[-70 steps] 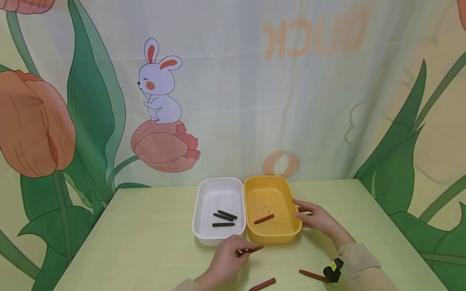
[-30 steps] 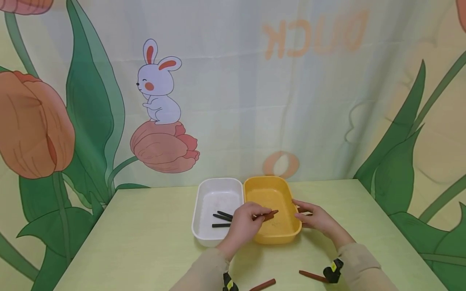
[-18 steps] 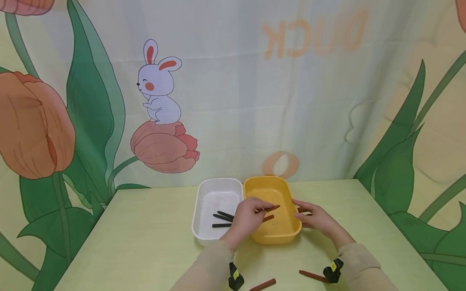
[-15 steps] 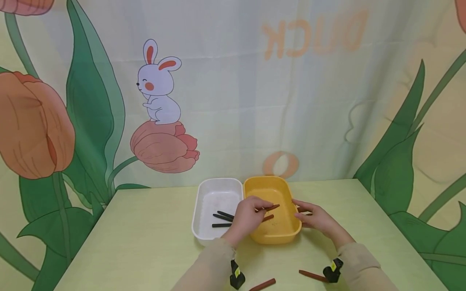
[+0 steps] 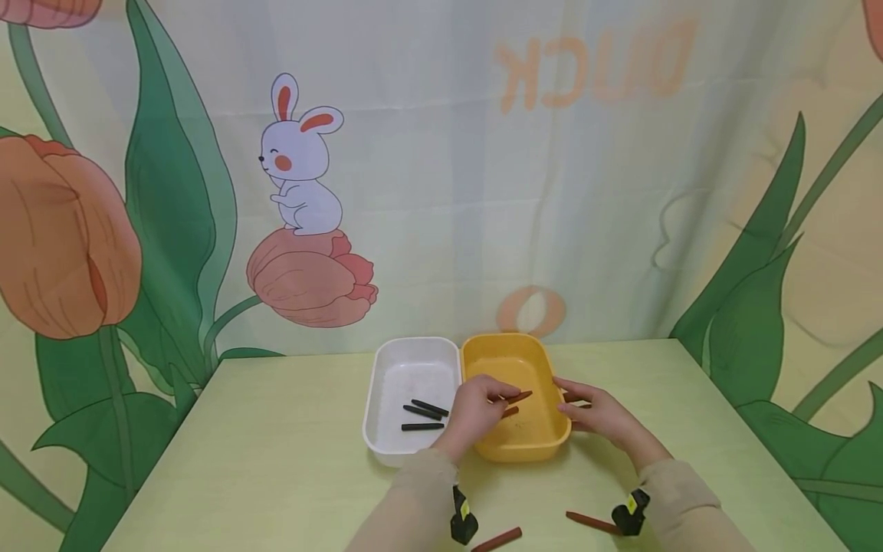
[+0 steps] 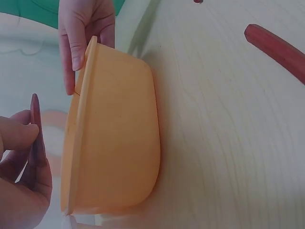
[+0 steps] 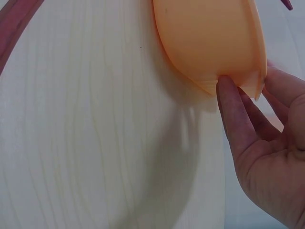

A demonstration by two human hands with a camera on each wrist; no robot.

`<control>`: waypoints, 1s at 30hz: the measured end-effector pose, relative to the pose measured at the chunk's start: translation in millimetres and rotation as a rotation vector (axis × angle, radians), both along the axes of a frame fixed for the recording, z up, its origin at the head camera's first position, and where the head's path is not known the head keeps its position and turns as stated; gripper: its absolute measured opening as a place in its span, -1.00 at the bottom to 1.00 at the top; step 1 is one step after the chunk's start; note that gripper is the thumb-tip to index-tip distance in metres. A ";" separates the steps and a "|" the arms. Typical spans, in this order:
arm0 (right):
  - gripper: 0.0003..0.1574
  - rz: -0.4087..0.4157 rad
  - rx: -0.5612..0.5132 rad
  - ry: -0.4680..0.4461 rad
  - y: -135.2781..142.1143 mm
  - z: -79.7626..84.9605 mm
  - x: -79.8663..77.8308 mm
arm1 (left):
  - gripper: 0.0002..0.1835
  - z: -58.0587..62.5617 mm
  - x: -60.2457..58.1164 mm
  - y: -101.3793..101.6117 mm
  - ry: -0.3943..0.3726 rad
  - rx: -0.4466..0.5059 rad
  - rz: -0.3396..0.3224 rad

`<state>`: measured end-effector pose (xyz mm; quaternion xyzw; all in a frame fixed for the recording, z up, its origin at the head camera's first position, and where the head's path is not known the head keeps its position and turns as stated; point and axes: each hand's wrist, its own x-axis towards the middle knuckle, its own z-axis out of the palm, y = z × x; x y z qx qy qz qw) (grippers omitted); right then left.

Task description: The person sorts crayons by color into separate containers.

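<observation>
Over the yellow bin [image 5: 524, 452], my left hand [image 5: 477, 410] pinches a reddish-brown crayon [image 5: 522, 396] between thumb and fingers. The crayon's tip points right, and part of its length is hidden by the fingers. In the left wrist view, the same crayon [image 6: 36, 112] stands clear of the bin wall. A second brown crayon [image 5: 510, 412] lies on the bin's floor, partly behind my left hand. At the bin's right side, my right hand [image 5: 607, 418] grips the edge, with the thumb [image 7: 233, 112] against the outer wall.
A white bin [image 5: 375, 448] stands against the yellow one's left side and holds several black crayons [image 5: 422, 426]. Near the table's front lie two brown crayons, one in the middle [image 5: 498, 539] and one by the right wrist camera [image 5: 592, 523]. A printed curtain [image 5: 428, 192] hangs behind.
From in front of the bins, my left hand has carried the brown crayon up over the yellow bin, then shifted slightly right. My right hand has stayed at the bin's edge.
</observation>
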<state>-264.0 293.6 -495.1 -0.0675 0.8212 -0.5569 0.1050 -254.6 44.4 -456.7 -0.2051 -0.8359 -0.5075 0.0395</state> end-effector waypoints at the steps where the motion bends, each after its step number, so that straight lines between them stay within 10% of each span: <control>1: -0.25 -0.001 0.003 -0.001 0.1 -0.2 -0.2 | -0.77 -0.9 -0.7 1.1 0.005 -0.004 -0.001; 30: -0.28 -0.025 0.022 0.002 1.5 -4.4 -4.2 | -0.69 -16.0 -2.0 14.3 0.044 -0.017 0.123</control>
